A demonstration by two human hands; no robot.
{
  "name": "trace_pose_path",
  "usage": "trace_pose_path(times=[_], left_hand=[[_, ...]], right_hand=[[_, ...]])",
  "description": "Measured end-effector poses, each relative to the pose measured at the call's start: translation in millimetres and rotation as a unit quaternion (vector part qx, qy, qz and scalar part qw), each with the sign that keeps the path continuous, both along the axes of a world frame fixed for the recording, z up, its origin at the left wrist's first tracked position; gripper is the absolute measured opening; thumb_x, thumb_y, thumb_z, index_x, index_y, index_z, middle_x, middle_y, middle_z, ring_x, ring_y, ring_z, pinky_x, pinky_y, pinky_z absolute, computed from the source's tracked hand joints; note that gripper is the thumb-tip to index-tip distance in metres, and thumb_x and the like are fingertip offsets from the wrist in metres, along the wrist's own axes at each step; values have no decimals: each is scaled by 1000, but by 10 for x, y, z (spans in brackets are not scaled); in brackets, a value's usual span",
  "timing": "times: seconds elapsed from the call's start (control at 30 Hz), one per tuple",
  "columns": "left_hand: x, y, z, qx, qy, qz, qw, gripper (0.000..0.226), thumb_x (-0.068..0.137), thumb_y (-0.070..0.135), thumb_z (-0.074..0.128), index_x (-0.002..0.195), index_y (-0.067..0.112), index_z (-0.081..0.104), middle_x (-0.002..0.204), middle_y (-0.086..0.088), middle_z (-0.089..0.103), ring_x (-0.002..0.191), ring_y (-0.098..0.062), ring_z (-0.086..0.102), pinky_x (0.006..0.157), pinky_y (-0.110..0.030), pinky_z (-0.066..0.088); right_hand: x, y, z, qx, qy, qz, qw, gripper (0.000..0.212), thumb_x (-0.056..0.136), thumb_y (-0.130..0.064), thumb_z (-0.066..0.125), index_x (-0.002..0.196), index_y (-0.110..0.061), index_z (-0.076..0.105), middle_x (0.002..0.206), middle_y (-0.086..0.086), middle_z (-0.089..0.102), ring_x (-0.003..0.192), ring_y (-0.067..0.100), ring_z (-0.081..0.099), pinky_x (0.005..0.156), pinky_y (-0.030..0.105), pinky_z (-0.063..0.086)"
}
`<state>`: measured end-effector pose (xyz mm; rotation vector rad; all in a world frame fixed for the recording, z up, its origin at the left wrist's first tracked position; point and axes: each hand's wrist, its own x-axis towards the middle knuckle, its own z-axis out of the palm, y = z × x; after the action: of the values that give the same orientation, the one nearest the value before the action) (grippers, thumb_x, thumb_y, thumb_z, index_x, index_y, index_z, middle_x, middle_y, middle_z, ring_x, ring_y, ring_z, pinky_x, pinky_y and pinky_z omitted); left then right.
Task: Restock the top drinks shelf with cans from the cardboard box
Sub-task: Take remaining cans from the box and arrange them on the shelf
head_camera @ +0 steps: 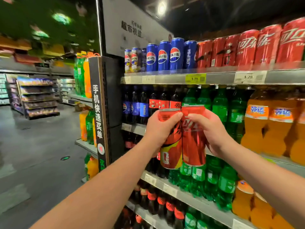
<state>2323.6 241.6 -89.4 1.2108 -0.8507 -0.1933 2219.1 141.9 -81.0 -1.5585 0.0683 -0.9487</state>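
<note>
**shelfguy:** Supermarket aisle, top shelf [214, 78] holding blue cans [164, 55], then red cans [247, 48]. Below it, left hand [159, 129] wraps the left can [170, 156], right hand [212, 131] wraps the right can [194, 146], sides touching.

**fizz:** Likely full, so hefty. Stiff but slick, dents easy. Grip mid-body.

The held cans [194, 146] are glossy, smooth metal — the shelf edge [217, 78] matt grey metal, the bottles [220, 104] shiny plastic.

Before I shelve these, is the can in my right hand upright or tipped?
Upright. The red can in the right hand has its rim on top, its base below and its sides near vertical.
</note>
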Motion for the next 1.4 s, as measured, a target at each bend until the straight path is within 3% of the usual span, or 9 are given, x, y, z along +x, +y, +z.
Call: trace_pose_path(times=[0.17, 0.3, 0.43, 0.53, 0.87, 0.97, 1.07, 1.23, 1.4], left_hand=[[128, -52, 349, -14, -3, -37, 999, 24, 78, 27, 77, 97, 15, 67, 94, -6, 73, 85, -17, 69, 82, -34, 55], [301, -158, 574, -22, -16, -52, 998, 46, 60, 43, 79, 95, 17, 66, 95, -5, 74, 90, -21, 70, 83, -35, 56], [531, -300, 767, -24, -19, -96, 995, 31, 68, 37, 80, 91, 19, 68, 91, -3, 74, 87, -20, 71, 84, -37, 56], [686, -428, 925, -22, -28, -133, 991, 47, 60, 43, 80, 98, 16, 71, 92, -3, 75, 89, -20, 71, 83, -36, 56], [674, -1081, 1455, -31, -51, -272, 961, 22, 77, 29, 76, 96, 17, 71, 90, -3, 76, 85, -19, 73, 82, -38, 56], [537, -1305, 1635, -51, -49, -292, 954, 47, 67, 39, 82, 105, 16, 70, 97, -6, 75, 91, -24, 72, 89, -44, 55], [377, -1512, 1870, -59, -72, -300, 949, 72, 50, 55, 81, 111, 19, 67, 100, -4, 74, 92, -23, 71, 88, -45, 55], [59, -1854, 2311, -92, -76, -284, 951, 56, 54, 53, 81, 97, 19, 70, 90, -3, 75, 86, -22, 72, 84, -43, 56], [-284, -2293, 2608, -121, -89, -271, 951, 61, 54, 56, 80, 102, 20, 69, 93, -2, 75, 87, -21, 72, 84, -45, 56]], right_hand=[[69, -9, 355, -2, -6, -25, 1000, 10, 87, -10, 61, 94, -14, 66, 82, 1, 71, 71, 14, 68, 68, 28, 53], [197, -34, 565, -3, -14, -45, 999, 14, 84, -13, 65, 97, -12, 66, 87, 5, 72, 75, 17, 68, 71, 30, 54], [361, -99, 721, 1, -12, -75, 997, 18, 85, -15, 65, 103, -10, 67, 92, 7, 72, 82, 20, 68, 77, 34, 54], [453, -157, 836, 6, -17, -100, 995, 16, 89, -10, 59, 103, -11, 66, 93, 6, 72, 84, 19, 68, 78, 33, 53], [250, -489, 1317, -29, -3, -193, 981, 22, 86, -7, 63, 107, -13, 64, 93, 8, 73, 80, 21, 71, 69, 31, 57], [94, -617, 1532, -49, -5, -231, 972, 29, 85, -8, 64, 114, -8, 63, 99, 14, 72, 88, 27, 69, 79, 39, 56], [-78, -761, 1769, -72, -11, -243, 967, 26, 86, -11, 63, 111, -10, 65, 97, 10, 73, 87, 24, 71, 77, 36, 56], [-372, -1084, 2156, -90, -27, -247, 964, 20, 86, -16, 63, 105, -13, 68, 100, 12, 73, 92, 28, 71, 84, 44, 56], [-683, -1472, 2466, -113, -35, -285, 951, 40, 77, -26, 73, 113, -11, 65, 102, 14, 72, 93, 29, 71, 87, 50, 55]])
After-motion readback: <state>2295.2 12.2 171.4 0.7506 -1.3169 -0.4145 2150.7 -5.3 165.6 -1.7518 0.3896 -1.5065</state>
